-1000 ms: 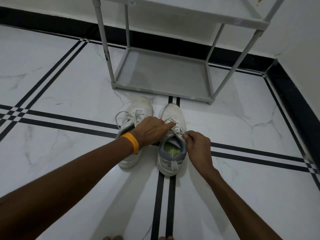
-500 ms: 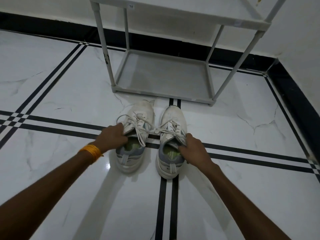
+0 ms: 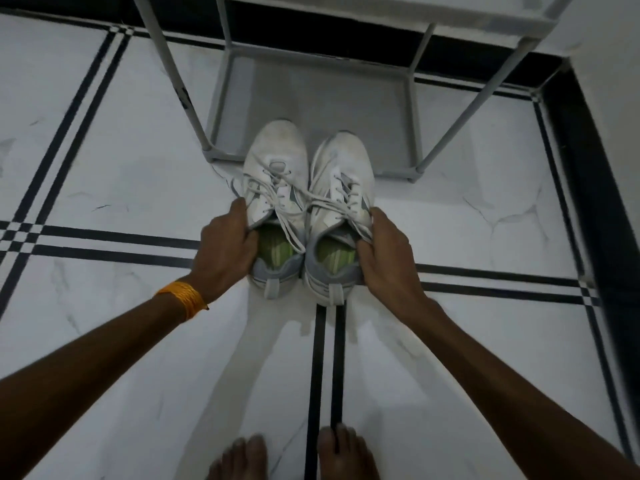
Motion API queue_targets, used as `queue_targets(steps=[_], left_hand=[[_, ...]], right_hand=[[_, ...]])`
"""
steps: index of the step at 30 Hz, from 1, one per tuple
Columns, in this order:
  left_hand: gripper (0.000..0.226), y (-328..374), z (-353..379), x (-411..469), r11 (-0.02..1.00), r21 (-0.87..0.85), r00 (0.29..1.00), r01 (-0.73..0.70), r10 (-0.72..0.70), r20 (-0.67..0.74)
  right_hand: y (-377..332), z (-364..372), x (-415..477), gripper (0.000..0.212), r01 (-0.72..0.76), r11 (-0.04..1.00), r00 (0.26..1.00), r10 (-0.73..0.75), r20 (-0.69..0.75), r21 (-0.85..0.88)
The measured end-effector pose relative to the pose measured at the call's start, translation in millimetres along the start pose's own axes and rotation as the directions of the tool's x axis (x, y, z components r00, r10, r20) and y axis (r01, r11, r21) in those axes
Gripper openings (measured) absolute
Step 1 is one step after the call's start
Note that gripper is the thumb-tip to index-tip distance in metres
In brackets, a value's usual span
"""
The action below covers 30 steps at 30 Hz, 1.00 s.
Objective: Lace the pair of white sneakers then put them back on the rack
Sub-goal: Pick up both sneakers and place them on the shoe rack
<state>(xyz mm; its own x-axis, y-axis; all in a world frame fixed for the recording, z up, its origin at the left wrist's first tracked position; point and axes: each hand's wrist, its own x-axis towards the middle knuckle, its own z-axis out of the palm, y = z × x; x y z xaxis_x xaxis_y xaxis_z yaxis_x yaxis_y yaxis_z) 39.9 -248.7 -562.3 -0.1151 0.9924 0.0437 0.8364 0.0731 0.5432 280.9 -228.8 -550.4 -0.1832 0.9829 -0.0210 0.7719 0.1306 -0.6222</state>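
Two white sneakers with grey heels and green insoles are side by side, toes pointing at the rack. My left hand [image 3: 227,245] grips the left sneaker [image 3: 275,161] at its collar, thumb inside the opening. My right hand [image 3: 386,252] grips the right sneaker [image 3: 346,161] at its outer collar. Laces run through the eyelets of both shoes and loose ends trail across between them. The toes overlap the front edge of the grey rack's bottom shelf [image 3: 311,95]; I cannot tell whether the soles touch the floor.
The rack's pale metal posts [image 3: 173,74] stand left and right of the shelf, with an upper shelf [image 3: 381,8] above. White marble floor with black stripes spreads around. A white wall [image 3: 609,81] with black skirting is at the right. My bare toes [image 3: 332,452] show at the bottom.
My hands left the right sneaker's laces and took one shoe each at the collar. Both sneakers have moved forward together toward the rack's bottom shelf, and the view has tilted down.
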Motion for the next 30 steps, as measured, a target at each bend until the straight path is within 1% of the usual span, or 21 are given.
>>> queue_targets(steps=[2, 5, 10, 13, 17, 20, 23, 26, 30], left_hand=[[0.040, 24, -35, -4, 1.000, -0.009, 1.000, 0.013, -0.013, 0.011], [0.037, 64, -91, -9, 0.998, -0.050, 0.999, 0.038, -0.038, 0.009], [0.031, 134, -186, -9, 0.995, -0.097, 0.999, 0.023, -0.025, -0.021], [0.032, 178, -241, 14, 0.993, -0.118, 0.999, 0.025, -0.028, -0.025], [0.041, 227, -298, 59, 0.989, -0.147, 0.998, 0.025, -0.032, -0.045], [0.038, 247, -319, 98, 0.982, -0.181, 0.998, 0.055, -0.060, -0.025], [0.034, 255, -319, 135, 0.974, -0.197, 0.993, 0.113, -0.115, 0.001], [0.035, 246, -305, 169, 0.971, -0.203, 0.992, 0.126, -0.122, 0.030], [0.028, 221, -276, 227, 0.978, -0.157, 0.989, 0.141, -0.130, 0.074]], right_hand=[[-26, -32, -4, 0.041, -0.014, 1.000, 1.000, 0.014, 0.013, 0.000], [-69, -85, -12, 0.042, -0.034, 0.999, 0.999, 0.033, 0.035, 0.031], [-136, -182, -19, 0.042, -0.084, 0.995, 0.995, 0.080, 0.061, 0.060], [-173, -242, -5, 0.045, -0.100, 0.992, 0.994, 0.097, 0.048, 0.075], [-214, -309, 34, 0.049, -0.120, 0.990, 0.992, 0.116, 0.051, 0.072], [-229, -339, 75, 0.052, -0.110, 0.993, 0.991, 0.107, 0.078, 0.046], [-229, -349, 118, 0.055, -0.093, 0.995, 0.993, 0.091, 0.078, 0.025], [-220, -341, 157, 0.055, -0.113, 0.994, 0.989, 0.112, 0.095, 0.005], [-198, -316, 211, 0.051, -0.145, 0.989, 0.979, 0.146, 0.141, -0.015]])
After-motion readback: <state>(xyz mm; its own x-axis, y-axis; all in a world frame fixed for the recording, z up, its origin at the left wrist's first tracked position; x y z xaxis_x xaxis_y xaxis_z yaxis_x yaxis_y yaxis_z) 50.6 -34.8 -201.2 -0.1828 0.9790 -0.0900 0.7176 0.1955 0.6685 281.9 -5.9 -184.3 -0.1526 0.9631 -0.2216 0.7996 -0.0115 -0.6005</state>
